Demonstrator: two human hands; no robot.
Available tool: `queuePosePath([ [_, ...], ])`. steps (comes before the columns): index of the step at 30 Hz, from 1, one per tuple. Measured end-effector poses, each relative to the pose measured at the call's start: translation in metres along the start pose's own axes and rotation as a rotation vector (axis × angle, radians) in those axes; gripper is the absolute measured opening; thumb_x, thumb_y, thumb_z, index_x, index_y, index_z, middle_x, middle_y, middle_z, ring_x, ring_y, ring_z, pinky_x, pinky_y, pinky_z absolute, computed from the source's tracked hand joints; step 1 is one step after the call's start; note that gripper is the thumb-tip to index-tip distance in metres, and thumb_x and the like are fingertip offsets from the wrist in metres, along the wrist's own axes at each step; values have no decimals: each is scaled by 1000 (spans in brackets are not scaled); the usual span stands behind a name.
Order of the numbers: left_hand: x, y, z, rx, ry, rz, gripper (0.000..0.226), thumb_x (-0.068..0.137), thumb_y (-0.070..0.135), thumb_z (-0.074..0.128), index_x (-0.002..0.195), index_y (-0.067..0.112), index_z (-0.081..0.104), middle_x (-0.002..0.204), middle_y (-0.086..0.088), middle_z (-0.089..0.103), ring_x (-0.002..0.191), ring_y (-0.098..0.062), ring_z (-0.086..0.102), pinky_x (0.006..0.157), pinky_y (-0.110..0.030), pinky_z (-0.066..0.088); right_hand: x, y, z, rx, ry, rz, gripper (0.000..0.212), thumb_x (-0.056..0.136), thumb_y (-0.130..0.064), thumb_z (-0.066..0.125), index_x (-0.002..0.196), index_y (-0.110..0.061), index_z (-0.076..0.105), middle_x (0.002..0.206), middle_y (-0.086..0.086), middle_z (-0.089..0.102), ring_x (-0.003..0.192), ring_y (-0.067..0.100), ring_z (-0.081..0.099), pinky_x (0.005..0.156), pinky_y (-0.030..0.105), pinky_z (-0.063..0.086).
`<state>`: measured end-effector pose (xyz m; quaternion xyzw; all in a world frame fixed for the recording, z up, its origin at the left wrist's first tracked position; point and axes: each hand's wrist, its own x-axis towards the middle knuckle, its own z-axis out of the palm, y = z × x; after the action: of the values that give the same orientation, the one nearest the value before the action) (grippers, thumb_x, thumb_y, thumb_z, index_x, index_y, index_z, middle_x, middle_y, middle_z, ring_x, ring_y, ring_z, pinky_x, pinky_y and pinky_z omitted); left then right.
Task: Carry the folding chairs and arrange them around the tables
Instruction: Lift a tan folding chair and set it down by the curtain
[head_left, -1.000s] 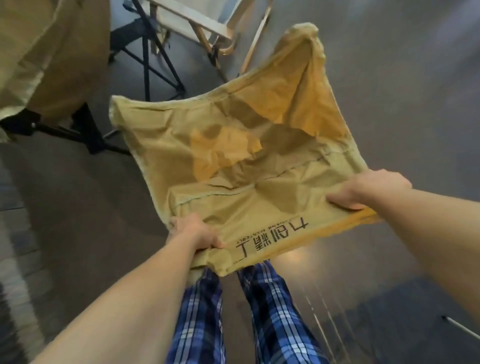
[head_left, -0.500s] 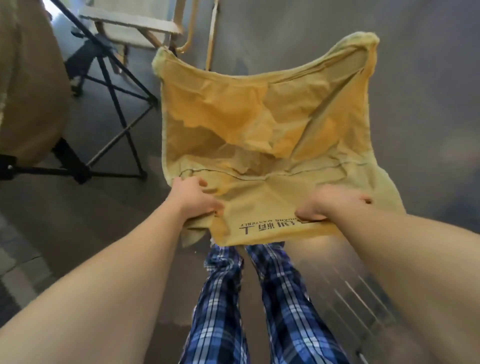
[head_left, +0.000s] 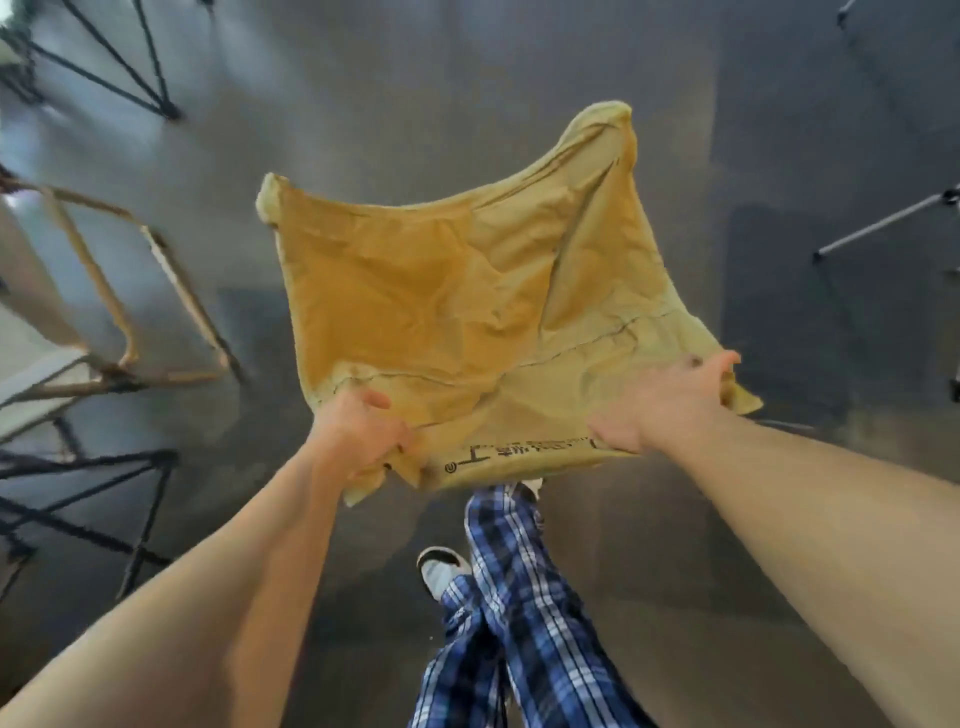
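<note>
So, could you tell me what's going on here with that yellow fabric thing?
A person is carrying a yellow fabric folding chair across a dark floor, lifted out in front of them. The left hand grips the near edge on one side and the right hand grips it on the other. Their legs, in blue plaid trousers, look mid-stride. To the left stand a wooden-framed chair and black folding frames. No table is clearly visible, so the chair is not yet placed.

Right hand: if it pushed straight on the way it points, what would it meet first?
The right hand already grips the yellow chair fabric; beyond that corner, probably only bare floor, though depth is unclear.
</note>
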<state>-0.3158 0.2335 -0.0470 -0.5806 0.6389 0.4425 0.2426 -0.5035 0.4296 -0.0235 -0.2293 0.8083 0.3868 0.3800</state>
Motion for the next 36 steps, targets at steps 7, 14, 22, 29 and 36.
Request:
queuePosePath([
  [7,13,183,44,144,141,407,25,83,21,57,102,16,72,100,-9,67,96,-33,63,77,-39,54,33,96,27,512,-136,150,76,81,-79,37,124,-21,61,130,9,55,115,37,51,92,53,44],
  [14,2,309,144,654,55,704,31,94,30,48,105,8,66,116,-14,57,77,-24,49,72,-32,40,52,171,114,865,-216,283,35,96,-28,43,123,-20,63,125,9,56,114,38,55,89,47,52],
  [22,-41,361,250,999,-17,1119,33,100,22,35,123,6,52,133,-18,41,106,-39,53,76,-39,40,18,183,192,1159,-331,465,48,99,-59,29,120,-31,62,117,3,61,108,30,60,88,43,51],
  [29,-72,353,308,1194,-193,1289,31,99,23,37,120,8,54,130,-18,42,108,-39,51,85,-44,46,-30,147,230,1363,-469,614,50,99,-60,30,117,-25,61,107,3,61,104,28,61,84,41,50],
  [36,-104,308,328,1350,-257,1324,33,101,25,33,116,5,54,120,-16,43,93,-37,56,84,-49,52,-74,98,263,1505,-551,676,52,98,-63,28,121,-29,61,118,5,60,115,34,53,94,47,50],
])
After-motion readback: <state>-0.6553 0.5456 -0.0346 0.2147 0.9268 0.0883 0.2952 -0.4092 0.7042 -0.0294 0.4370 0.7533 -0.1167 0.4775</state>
